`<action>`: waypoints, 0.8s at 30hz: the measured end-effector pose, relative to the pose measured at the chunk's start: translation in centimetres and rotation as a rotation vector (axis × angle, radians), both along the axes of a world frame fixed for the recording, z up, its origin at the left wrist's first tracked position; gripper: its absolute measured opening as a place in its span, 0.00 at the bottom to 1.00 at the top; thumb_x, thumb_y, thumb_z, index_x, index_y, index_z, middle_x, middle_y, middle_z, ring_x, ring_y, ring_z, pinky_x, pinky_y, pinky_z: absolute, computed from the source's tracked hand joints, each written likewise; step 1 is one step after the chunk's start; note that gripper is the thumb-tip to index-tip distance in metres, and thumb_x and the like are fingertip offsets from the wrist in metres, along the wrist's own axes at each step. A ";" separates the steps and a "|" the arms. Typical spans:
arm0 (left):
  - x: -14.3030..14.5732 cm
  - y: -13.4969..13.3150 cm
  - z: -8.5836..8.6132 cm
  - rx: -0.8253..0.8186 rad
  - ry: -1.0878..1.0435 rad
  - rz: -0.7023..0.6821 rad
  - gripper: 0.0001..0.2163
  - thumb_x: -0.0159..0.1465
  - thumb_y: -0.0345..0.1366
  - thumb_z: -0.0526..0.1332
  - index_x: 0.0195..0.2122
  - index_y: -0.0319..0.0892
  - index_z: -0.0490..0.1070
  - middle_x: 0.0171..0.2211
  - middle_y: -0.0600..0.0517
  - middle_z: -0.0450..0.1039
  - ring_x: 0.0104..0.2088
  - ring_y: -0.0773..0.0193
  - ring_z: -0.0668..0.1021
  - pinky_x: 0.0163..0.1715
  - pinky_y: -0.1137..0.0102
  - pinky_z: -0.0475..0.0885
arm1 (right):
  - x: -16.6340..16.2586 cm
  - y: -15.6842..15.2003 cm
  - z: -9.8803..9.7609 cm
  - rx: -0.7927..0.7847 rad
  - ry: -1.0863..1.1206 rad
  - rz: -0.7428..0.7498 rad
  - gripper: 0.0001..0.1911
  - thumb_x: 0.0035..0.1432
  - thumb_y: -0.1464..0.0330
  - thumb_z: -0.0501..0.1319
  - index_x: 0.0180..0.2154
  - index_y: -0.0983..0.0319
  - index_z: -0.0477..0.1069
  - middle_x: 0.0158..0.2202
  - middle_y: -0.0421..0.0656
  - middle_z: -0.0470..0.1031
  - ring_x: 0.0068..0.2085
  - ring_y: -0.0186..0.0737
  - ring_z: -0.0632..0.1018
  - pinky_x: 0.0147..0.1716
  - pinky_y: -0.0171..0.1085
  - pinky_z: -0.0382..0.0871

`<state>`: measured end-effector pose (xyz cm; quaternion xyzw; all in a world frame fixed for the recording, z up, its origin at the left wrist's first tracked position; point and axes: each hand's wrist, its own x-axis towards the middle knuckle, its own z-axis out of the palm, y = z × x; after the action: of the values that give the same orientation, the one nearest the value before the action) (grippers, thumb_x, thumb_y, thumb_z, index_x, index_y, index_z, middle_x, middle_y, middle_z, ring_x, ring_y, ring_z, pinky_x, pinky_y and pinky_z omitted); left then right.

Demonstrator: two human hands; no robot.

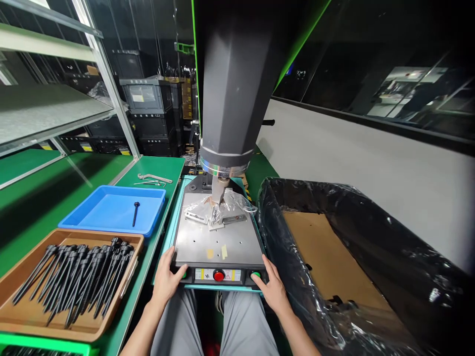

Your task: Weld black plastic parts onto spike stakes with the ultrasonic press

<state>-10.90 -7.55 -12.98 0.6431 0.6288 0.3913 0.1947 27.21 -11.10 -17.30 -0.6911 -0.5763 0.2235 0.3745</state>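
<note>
Head view: at the lower center, the left hand [167, 277] and the right hand [274, 289] are set at the front corners of the press. No loose object is gripped; the fingers are laid along the side edges, and a thumb is placed at each of the green buttons [257, 273]. Between these, a domed red button [218, 275] is left untouched.

At the lower left, slim black rods [83, 269] with thick ribbed heads are heaped in a shallow brown tray [74, 335]; whether they are finished or waiting cannot be told. At the lower right, a box [270, 217] is lined with glossy, wrinkled black film; flat cardboard [322, 247] and a few dark pieces are contained.

At mid-frame, a smooth metal plate [233, 249] carries a holder draped in crinkled clear film [196, 202]. The blunt metal tip [219, 188] is lowered to it; a pressing stroke is judged to be under way. One rod [135, 213] is set apart in a smooth blue tray [100, 207]. Beyond, a wrench [156, 178] is laid on the green bench.
</note>
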 end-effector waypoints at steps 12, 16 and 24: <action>1.2 -0.8 0.7 0.080 -0.053 0.079 0.26 0.61 0.45 0.61 0.59 0.41 0.63 0.58 0.41 0.64 0.59 0.49 0.68 0.61 0.50 0.62 | 0.0 0.2 -0.6 0.020 0.004 0.002 0.38 0.58 0.54 0.58 0.66 0.55 0.52 0.64 0.48 0.59 0.63 0.50 0.64 0.62 0.49 0.58; 3.1 0.1 2.4 0.087 -0.146 0.000 0.24 0.62 0.43 0.60 0.58 0.42 0.64 0.58 0.41 0.65 0.59 0.51 0.69 0.58 0.52 0.66 | 0.0 0.2 -0.8 0.025 0.007 0.000 0.38 0.58 0.53 0.57 0.67 0.55 0.51 0.64 0.47 0.59 0.63 0.50 0.64 0.62 0.49 0.58; 8.0 1.7 6.4 0.064 -0.420 -0.306 0.30 0.63 0.37 0.60 0.66 0.48 0.54 0.57 0.43 0.68 0.58 0.54 0.70 0.56 0.53 0.67 | -0.1 0.1 -0.6 0.041 0.041 0.008 0.37 0.59 0.54 0.57 0.66 0.56 0.52 0.64 0.48 0.58 0.64 0.50 0.63 0.63 0.50 0.57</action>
<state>-2.94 -5.84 -6.61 0.6411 0.4573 0.5019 0.3577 27.13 -10.97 -17.92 -0.6763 -0.5756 0.2274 0.3995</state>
